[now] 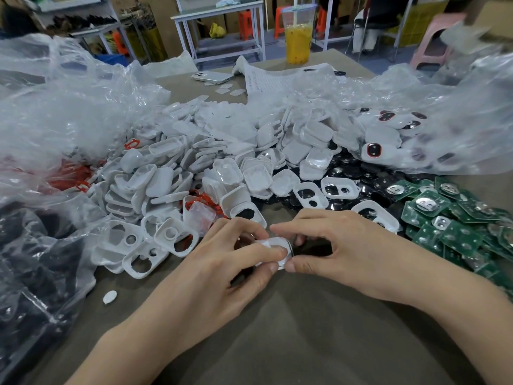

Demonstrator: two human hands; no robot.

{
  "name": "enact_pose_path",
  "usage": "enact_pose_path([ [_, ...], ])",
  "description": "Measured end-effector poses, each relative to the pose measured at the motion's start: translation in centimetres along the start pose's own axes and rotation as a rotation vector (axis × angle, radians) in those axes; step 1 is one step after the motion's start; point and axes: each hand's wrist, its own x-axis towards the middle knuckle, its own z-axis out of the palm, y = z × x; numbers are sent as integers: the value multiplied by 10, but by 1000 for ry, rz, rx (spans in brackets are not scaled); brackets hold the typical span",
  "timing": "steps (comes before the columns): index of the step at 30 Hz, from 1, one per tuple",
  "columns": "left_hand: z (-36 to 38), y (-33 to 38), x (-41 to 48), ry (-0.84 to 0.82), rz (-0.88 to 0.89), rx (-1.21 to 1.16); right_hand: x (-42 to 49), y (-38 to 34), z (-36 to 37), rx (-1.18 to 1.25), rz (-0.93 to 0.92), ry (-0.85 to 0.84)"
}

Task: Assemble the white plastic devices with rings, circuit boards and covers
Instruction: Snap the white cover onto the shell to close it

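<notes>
- left hand and right hand meet low centre over the bench, both on one white device
- left fingers curl over its top, thumb pressed flat on its face
- right thumb and forefinger pinch its right edge
- can't tell if the device touches the bench
- white covers heaped behind the hands
- front shells with cut-outs lie just left of the left hand
- green circuit boards piled right of the right hand, with black parts between them and the covers
- red rings under clear plastic, far left
- finished devices in a clear bag, back right
- cup of yellow drink and phone at the far edge
</notes>
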Motion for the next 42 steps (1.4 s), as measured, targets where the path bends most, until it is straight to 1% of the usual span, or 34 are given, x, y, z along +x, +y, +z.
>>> enact_pose_path([
  [10,1,1,2,-14,-3,-14,0,2,2,2,-19,17],
  [22,-5,4,5,-89,17,68,2,2,2,-3,-38,15],
  [27,-4,2,6,-85,76,100,1,5,4,-58,-18,46],
  [33,1,0,7,-35,173,132,-2,1,3,-167,-7,76],
  [39,2,5,7,-25,211,195,-3,-5,3,-312,-40,70],
  [42,2,8,8,-24,194,186,-3,-4,5,-308,-22,62],
])
